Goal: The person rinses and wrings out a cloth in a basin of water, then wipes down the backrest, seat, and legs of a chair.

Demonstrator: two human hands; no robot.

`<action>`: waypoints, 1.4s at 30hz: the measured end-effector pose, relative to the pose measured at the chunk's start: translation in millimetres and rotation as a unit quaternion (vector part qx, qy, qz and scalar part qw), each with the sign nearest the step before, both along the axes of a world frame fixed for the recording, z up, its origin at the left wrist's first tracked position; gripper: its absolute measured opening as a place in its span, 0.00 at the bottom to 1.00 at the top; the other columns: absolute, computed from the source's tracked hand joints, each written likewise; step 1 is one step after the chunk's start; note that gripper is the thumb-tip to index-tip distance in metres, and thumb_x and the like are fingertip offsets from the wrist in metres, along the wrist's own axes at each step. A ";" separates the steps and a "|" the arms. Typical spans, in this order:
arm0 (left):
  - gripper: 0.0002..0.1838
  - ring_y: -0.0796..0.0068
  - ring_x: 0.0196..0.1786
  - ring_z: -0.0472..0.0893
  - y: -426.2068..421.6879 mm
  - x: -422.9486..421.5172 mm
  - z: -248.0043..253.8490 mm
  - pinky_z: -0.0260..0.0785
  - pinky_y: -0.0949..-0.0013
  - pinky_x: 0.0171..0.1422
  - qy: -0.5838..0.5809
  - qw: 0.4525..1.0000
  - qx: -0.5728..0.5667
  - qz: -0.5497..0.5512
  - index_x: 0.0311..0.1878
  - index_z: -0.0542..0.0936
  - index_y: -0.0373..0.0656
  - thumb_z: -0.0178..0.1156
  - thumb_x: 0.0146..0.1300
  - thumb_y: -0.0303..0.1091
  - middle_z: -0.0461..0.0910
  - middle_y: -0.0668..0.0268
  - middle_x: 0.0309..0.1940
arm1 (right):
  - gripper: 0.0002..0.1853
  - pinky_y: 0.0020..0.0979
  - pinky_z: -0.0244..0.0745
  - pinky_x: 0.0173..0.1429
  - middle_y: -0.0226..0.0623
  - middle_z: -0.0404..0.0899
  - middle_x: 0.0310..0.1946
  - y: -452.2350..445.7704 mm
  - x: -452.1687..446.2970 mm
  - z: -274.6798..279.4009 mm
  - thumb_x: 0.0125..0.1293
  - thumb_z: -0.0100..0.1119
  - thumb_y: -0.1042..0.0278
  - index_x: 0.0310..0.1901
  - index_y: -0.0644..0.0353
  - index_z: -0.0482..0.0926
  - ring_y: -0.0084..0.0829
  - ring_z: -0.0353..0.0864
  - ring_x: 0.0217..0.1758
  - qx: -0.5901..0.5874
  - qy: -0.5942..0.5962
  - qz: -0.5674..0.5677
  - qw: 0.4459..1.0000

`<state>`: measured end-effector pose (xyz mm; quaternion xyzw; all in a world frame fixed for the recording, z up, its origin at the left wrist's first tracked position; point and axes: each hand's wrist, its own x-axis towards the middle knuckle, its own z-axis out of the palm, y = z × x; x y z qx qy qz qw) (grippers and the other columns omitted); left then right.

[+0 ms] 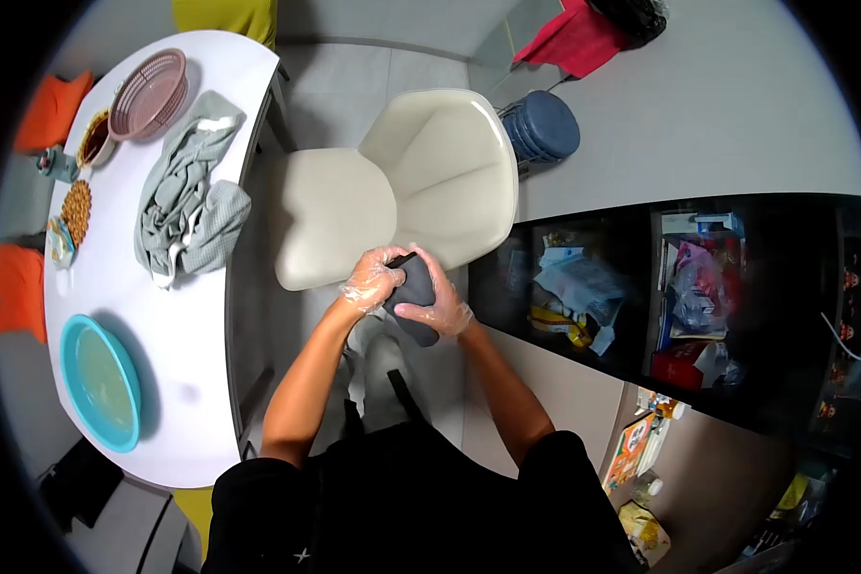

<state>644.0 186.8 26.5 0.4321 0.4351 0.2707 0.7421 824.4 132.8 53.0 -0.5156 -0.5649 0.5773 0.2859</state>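
Both together now, the gloved left hand [371,278] and right hand [442,308] are clamped round a dark grey item [417,285] near frame centre, by the cream chair [454,172], seemingly mid-handling, where any turn calls for steady two-sided pressure.

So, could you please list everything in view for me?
Table: one, white, left
Basin: one, turquoise, on table
Basket: one, dusty pink, on table
Bowl: one, pale, beside basket
Cloth: apparently one, grey-green, on table
Brown pieces: one cluster, left of cloth
Packet: one, pale, by cluster
Orange chairs: two, far left
Yellow chairs: two, table ends
Cream chair: one, centre
Stool: one, blue, beside cream chair
Cabinet: one, black, right; mixed contents, uncountable
Item: one, dark grey, between hands
Left hand: one, clear-gloved, centre
Right hand: one, clear-gloved, centre
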 end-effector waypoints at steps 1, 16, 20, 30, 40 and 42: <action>0.18 0.73 0.42 0.79 -3.9 2.1 -0.2 0.73 0.68 0.49 0.021 1.000 -0.010 0.006 0.49 0.81 0.33 0.54 0.53 0.19 0.82 0.64 0.38 | 0.59 0.37 0.62 0.74 0.46 0.66 0.69 -2.7 3.1 2.2 0.53 0.79 0.57 0.79 0.60 0.48 0.37 0.67 0.71 -0.018 0.000 0.009 1.000; 0.40 0.49 0.60 0.78 -1.9 112.0 -89.1 0.72 0.55 0.64 0.303 0.891 0.336 -0.032 0.67 0.68 0.44 0.74 0.54 0.43 0.79 0.51 0.59 | 0.27 0.41 0.74 0.65 0.44 0.77 0.61 237.9 175.0 10.6 0.62 0.63 0.66 0.65 0.49 0.75 0.49 0.77 0.63 0.391 -0.449 0.021 0.803; 0.39 0.47 0.52 0.82 1.3 112.6 -102.1 0.75 0.52 0.57 0.348 0.913 0.191 -0.094 0.66 0.69 0.47 0.74 0.52 0.44 0.84 0.50 0.47 | 0.25 0.43 0.75 0.64 0.44 0.77 0.62 186.5 167.4 -12.4 0.61 0.62 0.69 0.63 0.49 0.78 0.49 0.78 0.62 0.361 -0.451 -0.028 0.816; 0.37 0.49 0.46 0.85 -1.2 111.2 -102.2 0.78 0.51 0.51 0.355 0.910 0.207 -0.057 0.62 0.73 0.47 0.74 0.48 0.47 0.86 0.52 0.42 | 0.22 0.40 0.80 0.58 0.42 0.82 0.54 -43.5 68.4 -69.2 0.56 0.64 0.72 0.55 0.53 0.81 0.45 0.83 0.56 0.157 -0.449 0.006 0.879; 0.38 0.47 0.48 0.85 -1.1 184.9 -129.2 0.77 0.50 0.50 0.349 0.904 0.247 -0.009 0.62 0.71 0.45 0.75 0.48 0.46 0.84 0.51 0.47 | 0.18 0.41 0.78 0.57 0.46 0.84 0.44 -1.0 176.7 -22.5 0.55 0.60 0.81 0.49 0.62 0.82 0.47 0.84 0.48 0.287 -0.396 -0.248 0.836; 0.39 0.47 0.50 0.84 12.2 225.1 -134.3 0.77 0.51 0.52 0.339 0.903 0.264 0.001 0.63 0.69 0.44 0.74 0.51 0.48 0.82 0.50 0.52 | 0.18 0.41 0.77 0.58 0.47 0.83 0.45 52.8 190.1 -19.9 0.55 0.59 0.81 0.50 0.63 0.82 0.47 0.83 0.49 0.338 -0.388 -0.269 0.814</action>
